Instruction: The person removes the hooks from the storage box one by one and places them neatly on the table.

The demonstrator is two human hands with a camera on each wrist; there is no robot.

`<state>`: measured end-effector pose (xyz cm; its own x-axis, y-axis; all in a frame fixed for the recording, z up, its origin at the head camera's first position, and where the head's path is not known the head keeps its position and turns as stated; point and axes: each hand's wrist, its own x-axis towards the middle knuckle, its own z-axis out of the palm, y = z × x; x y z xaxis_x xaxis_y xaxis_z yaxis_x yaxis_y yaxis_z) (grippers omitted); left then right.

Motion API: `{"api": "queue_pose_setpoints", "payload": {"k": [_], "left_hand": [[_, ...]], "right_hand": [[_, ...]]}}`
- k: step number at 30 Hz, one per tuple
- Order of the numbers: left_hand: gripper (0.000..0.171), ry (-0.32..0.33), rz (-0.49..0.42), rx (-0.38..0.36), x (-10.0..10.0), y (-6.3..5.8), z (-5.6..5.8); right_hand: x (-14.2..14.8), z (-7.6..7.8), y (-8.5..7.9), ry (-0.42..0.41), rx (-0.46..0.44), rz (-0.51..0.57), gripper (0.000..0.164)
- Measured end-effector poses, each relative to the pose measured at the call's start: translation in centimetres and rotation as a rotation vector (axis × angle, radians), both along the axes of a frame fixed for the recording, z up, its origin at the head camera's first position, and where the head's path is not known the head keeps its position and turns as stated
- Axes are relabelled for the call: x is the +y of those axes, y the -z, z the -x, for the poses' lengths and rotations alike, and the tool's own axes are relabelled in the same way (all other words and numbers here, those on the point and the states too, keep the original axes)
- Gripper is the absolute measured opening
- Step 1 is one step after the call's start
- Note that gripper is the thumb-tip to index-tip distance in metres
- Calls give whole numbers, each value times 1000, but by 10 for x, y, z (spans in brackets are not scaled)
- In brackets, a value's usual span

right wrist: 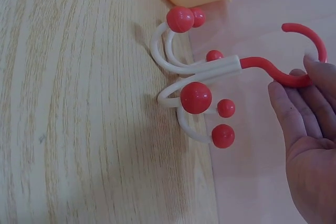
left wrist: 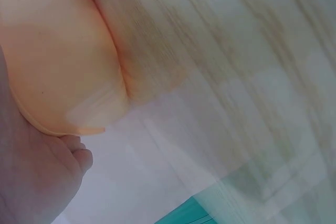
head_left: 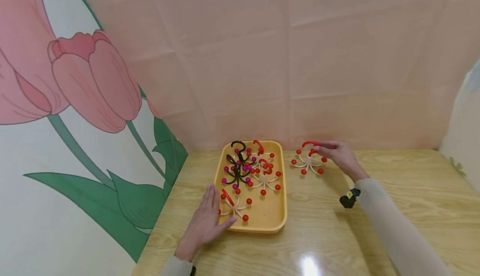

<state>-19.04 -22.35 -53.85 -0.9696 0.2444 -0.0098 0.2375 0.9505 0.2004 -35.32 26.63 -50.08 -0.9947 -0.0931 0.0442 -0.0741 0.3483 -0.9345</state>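
My right hand [head_left: 342, 158] pinches the red hook of a multi-arm hanger [head_left: 309, 162], right of the tray and close over the table. In the right wrist view this hanger [right wrist: 215, 67] has a white stem and curved white arms tipped with red balls; thumb and fingertips grip its hook. My left hand [head_left: 204, 222] rests at the near left corner of a yellow tray [head_left: 283, 201], fingers straight along its side and thumb over the front rim. Inside the tray, a red-hooked hanger [head_left: 235, 209] lies nearest that hand. The left wrist view shows the tray's outer wall [left wrist: 63, 77].
Farther back in the tray are black hangers [head_left: 236, 171] with magenta balls and more red-and-white hangers [head_left: 264, 180]. A wooden table [head_left: 412, 196] carries everything. Behind it hangs a pinkish cloth [head_left: 262, 80]; a wall with painted tulips [head_left: 97, 80] stands at the left.
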Motion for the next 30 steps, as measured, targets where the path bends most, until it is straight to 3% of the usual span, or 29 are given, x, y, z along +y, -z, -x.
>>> {"api": "queue_pose_setpoints", "payload": {"k": [7,17,25,30], "left_hand": [[115,13,3,19,2,-3,4],[114,8,-1,14,2,-6,5],[114,0,-4,5,3,-5,3],[115,-9,3,-11,2,-4,0]], "right_hand": [[6,-5,-8,-1,16,-31,60],[0,-14,-38,74,22,-118,67],[-25,-34,-66,132,163,-132,63],[-58,-54,-87,89,262,-97,49]]}}
